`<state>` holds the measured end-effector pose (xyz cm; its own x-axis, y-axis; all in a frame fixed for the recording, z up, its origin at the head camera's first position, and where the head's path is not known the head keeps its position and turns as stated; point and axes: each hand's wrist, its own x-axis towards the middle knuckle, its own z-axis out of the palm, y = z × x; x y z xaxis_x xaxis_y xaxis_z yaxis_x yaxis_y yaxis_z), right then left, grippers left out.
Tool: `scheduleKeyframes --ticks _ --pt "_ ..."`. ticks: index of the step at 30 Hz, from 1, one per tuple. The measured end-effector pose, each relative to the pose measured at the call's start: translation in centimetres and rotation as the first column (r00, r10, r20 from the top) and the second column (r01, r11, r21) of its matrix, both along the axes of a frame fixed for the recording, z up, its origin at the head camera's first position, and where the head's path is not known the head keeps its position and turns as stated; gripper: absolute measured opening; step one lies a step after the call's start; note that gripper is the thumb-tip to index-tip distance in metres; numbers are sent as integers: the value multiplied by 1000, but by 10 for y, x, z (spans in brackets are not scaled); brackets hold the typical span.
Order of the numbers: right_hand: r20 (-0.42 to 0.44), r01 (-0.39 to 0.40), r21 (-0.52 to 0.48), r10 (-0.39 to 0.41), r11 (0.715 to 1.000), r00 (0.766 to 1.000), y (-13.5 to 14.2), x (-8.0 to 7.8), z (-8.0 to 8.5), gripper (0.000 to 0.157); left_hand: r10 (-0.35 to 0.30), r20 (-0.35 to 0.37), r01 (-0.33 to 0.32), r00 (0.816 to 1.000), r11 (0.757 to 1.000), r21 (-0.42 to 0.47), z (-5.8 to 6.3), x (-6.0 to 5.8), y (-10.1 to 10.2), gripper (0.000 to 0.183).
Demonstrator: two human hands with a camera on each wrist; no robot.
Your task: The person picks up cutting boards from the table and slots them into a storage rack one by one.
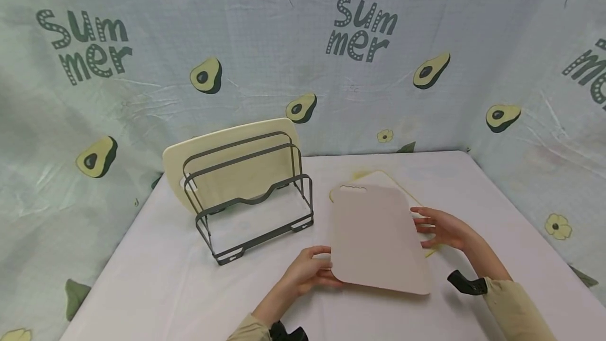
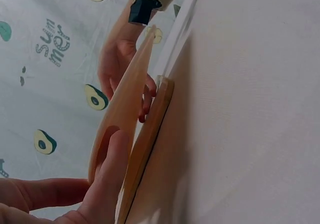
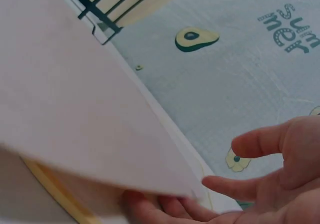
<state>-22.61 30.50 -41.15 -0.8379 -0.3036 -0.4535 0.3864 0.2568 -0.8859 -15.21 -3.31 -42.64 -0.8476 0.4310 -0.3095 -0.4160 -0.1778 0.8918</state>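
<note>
A thin pale pink cutting board (image 1: 379,241) is raised at a tilt above a second, yellow-edged cutting board (image 1: 381,177), which it mostly covers. My left hand (image 1: 307,272) pinches the pink board's near left edge, its thumb (image 2: 112,159) against one face in the left wrist view. My right hand (image 1: 445,230) is at the opposite edge with its fingers extended. Some of these fingers reach beneath the board in the right wrist view, while the thumb (image 3: 260,141) stands away from it. The lower board's thick yellow rim (image 2: 145,149) shows under the pink one.
Left of the boards stands a dark metal rack (image 1: 255,243) with several upright bars. A large cream board (image 1: 236,178) leans upright in its rear part. A white cloth covers the table (image 1: 165,278), and a printed curtain (image 1: 255,30) hangs behind it.
</note>
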Motion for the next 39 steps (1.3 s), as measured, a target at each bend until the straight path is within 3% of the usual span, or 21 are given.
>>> scheduleKeyframes --ticks 6,12,16,22,28,31,35,39 --pt "10 84 -49 -84 995 996 0 -5 1 65 -84 -17 83 996 996 -15 3 0 -10 48" --pt "55 169 -170 -162 971 985 4 -9 4 64 -103 -20 102 994 994 -30 5 -5 -23 47" --pt "59 165 -203 -156 965 986 6 -10 4 65 -70 -47 67 996 997 -47 6 -7 -33 44" --pt "33 131 -133 -128 982 991 10 -7 2 63 41 -64 -43 997 999 -26 8 -10 -44 36" --pt "40 104 -58 -102 993 994 14 3 -1 63 176 31 -178 984 982 68 12 -9 -52 40" --pt "25 68 -29 -68 997 997 15 8 -3 65 212 98 -222 972 968 117 13 -8 -54 43" --pt "0 47 8 -47 999 999 15 13 -5 65 183 142 -201 973 972 122 15 -6 -57 44" --pt "-36 74 69 -72 995 997 15 18 -6 60 157 163 -178 974 977 118 16 -5 -61 41"
